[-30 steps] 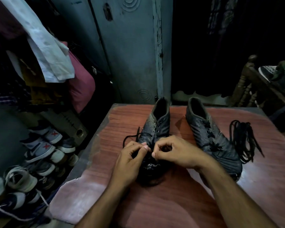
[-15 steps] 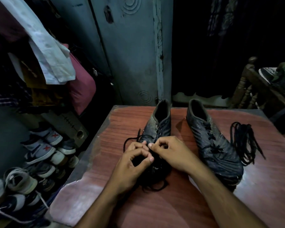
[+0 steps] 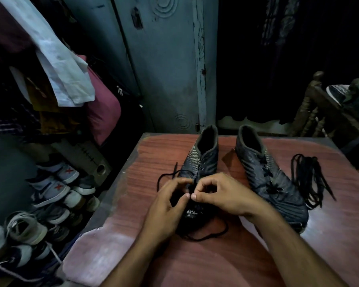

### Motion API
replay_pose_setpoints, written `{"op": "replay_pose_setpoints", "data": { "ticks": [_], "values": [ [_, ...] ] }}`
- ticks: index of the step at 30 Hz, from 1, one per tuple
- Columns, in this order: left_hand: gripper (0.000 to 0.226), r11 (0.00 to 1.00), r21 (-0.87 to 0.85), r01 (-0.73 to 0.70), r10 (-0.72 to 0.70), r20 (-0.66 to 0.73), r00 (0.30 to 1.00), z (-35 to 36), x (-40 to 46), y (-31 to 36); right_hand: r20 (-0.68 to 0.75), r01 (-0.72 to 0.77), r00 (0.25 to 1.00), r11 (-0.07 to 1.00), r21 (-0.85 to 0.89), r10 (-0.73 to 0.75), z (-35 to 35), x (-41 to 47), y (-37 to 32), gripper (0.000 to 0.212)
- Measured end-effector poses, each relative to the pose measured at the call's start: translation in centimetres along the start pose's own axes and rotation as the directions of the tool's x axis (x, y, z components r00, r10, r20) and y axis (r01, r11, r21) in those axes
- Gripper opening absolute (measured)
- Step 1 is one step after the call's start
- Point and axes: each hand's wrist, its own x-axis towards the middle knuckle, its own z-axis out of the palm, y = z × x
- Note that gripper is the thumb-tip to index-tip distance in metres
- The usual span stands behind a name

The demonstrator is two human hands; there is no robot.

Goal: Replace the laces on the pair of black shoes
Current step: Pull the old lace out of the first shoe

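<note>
Two black shoes stand side by side on a reddish wooden table (image 3: 216, 266), toes toward me. Over the lace area of the left shoe (image 3: 203, 156), my left hand (image 3: 166, 208) and my right hand (image 3: 222, 195) meet with curled fingers, each pinching the shoe's black lace (image 3: 205, 237). Loose ends of that lace loop out past the toe and to the left of the shoe. The right shoe (image 3: 267, 179) is laced and lies untouched. A loose bundle of black laces (image 3: 309, 181) lies on the table right of it.
Several sneakers (image 3: 50, 189) are piled on the floor left of the table. Clothes and a pink bag (image 3: 104, 112) hang at the left. A grey door (image 3: 168, 69) stands behind the table. A wooden chair (image 3: 319, 112) with items sits at the right.
Both hands shifted slightly up the left shoe and their fingertips came together over the lace. A lace loop now trails out in front of the toe.
</note>
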Motion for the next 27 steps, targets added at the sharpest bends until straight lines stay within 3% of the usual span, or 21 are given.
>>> {"op": "replay_pose_setpoints", "data": {
  "ticks": [2, 8, 13, 18, 23, 27],
  "values": [
    [0.028, 0.994, 0.099, -0.04, 0.039, 0.015, 0.999, 0.0, 0.0, 0.2, 0.053, 0.023, 0.998, 0.998, 0.066, -0.027, -0.6, -0.2, 0.0, 0.018],
    [0.013, 0.993, 0.107, -0.05, 0.05, 0.002, 0.999, -0.1, 0.2, 0.0, 0.106, 0.022, 0.994, 0.998, 0.058, -0.028, -0.8, 0.0, 0.6, 0.016],
    [0.012, 0.995, -0.1, 0.011, -0.003, 0.081, 0.997, -0.6, 0.0, -0.1, -0.077, -0.01, 0.997, 0.999, 0.033, 0.013, 0.1, 0.4, -0.1, 0.032],
    [0.019, 0.966, -0.256, 0.034, 0.015, 0.186, 0.982, -0.9, -0.7, -0.1, -0.182, -0.092, 0.98, 0.994, -0.057, 0.08, 1.4, 0.8, 0.7, 0.033],
    [0.019, 0.966, -0.255, 0.043, 0.013, 0.215, 0.977, -0.9, -0.7, -0.1, -0.223, -0.156, 0.968, 0.969, -0.189, 0.112, 2.1, 0.9, 0.7, 0.028],
    [0.022, 0.941, -0.335, 0.04, -0.005, 0.104, 0.995, -0.4, -0.4, -0.3, -0.117, -0.057, 0.992, 0.996, -0.068, 0.049, 1.0, 0.4, 0.1, 0.018]
  ]
}}
